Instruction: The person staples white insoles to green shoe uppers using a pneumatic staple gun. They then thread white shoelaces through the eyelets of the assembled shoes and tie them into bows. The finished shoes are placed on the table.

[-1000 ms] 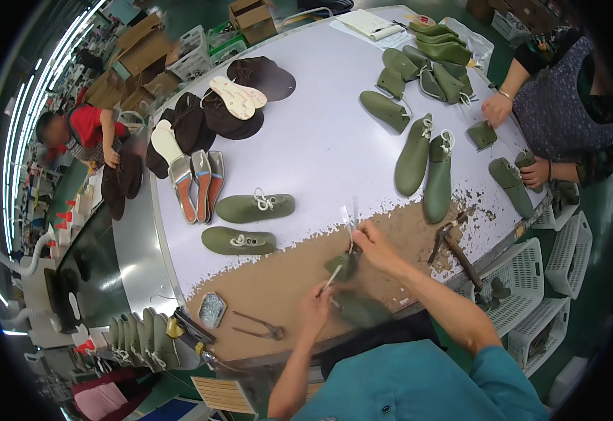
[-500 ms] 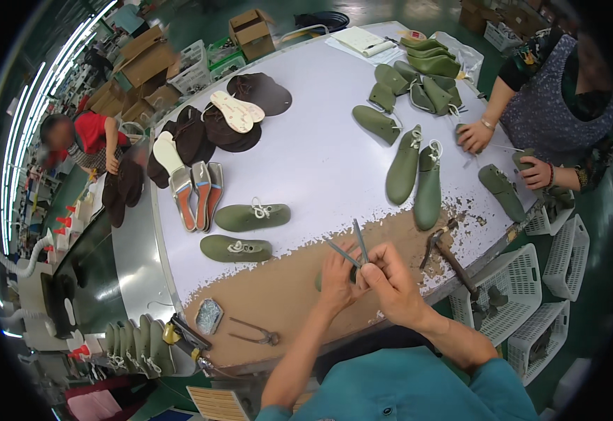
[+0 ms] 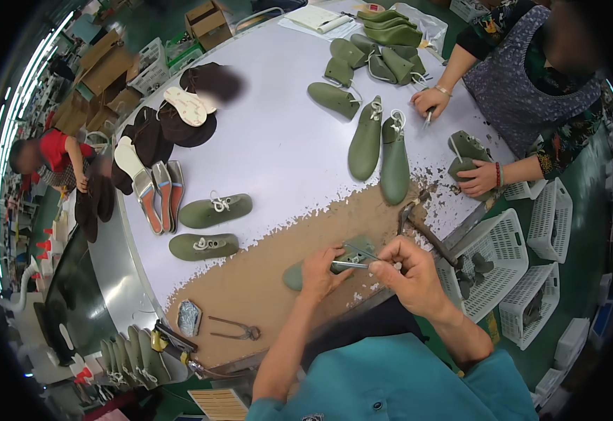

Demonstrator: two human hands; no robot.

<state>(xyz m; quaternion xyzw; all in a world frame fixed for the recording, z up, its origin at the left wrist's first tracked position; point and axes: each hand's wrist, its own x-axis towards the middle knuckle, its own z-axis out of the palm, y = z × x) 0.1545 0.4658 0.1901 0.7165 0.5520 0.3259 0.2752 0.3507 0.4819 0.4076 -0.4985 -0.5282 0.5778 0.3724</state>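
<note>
On the brown worn strip at the table's near edge lies a green shoe last (image 3: pixel 294 276), partly covered by my hands. My left hand (image 3: pixel 318 274) is closed around its middle. My right hand (image 3: pixel 413 275) pinches a slim metal tool (image 3: pixel 352 265) with two thin prongs, like tweezers, pointing left over the last. Whether the prongs touch it I cannot tell. Two green lasts with white laces, an upper one (image 3: pixel 215 210) and a lower one (image 3: pixel 203 246), lie to the left. Another pair, a left last (image 3: pixel 365 144) and a right last (image 3: pixel 395 165), lies beyond my hands.
A hammer (image 3: pixel 426 228) lies right of my hands; pincers (image 3: pixel 235 328) and a grey block (image 3: pixel 189 318) lie left. Dark shoe uppers (image 3: pixel 135 144) and insoles (image 3: pixel 189 107) sit far left. At right a co-worker's hand (image 3: pixel 478 180) holds a last. White baskets (image 3: pixel 492 263) stand below.
My right hand has turned the two-pronged tool from pointing upward to pointing left, low over the last. The whole view has shifted. The co-worker's near hand has brought a last onto the table.
</note>
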